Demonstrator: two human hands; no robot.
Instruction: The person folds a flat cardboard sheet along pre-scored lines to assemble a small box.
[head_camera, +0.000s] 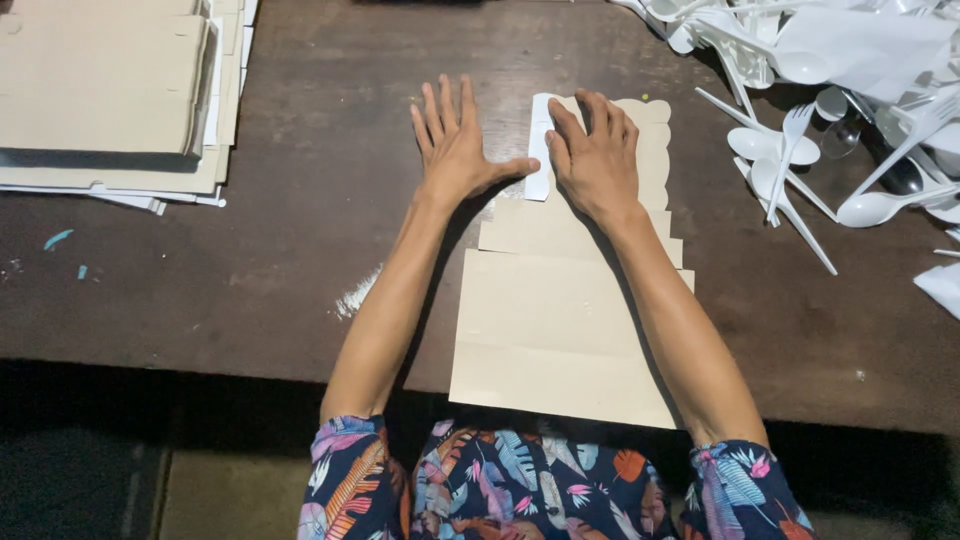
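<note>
A flat beige cardboard blank (560, 330) lies on the dark wooden table (300, 250) in front of me, its scalloped far end under my hands. My right hand (595, 155) presses flat on that far end, fingers together. A narrow white flap (540, 150) sticks out at the blank's left edge. My left hand (455, 145) rests palm down on the table beside it, fingers spread, thumb touching the white flap. Neither hand grips anything.
A stack of flat beige and white cardboard sheets (110, 90) sits at the far left. A heap of white plastic spoons and forks (830, 110) with white wrappers fills the far right. A white smear (355, 295) marks the table near my left forearm.
</note>
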